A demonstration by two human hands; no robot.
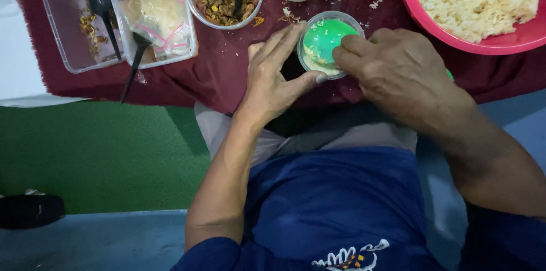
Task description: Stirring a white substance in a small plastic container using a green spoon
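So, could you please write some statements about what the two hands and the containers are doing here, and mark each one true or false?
1. The left hand curls around the side of the small round cup. True.
2. The cup's inside looks red. False: it looks green, with a little pale food in it.
3. The right hand has its fingers at the cup's rim. True.
4. The pink bowl holds noodles. False: it holds white rice.
5. A black spoon lies in the rectangular clear container at the far left. True.
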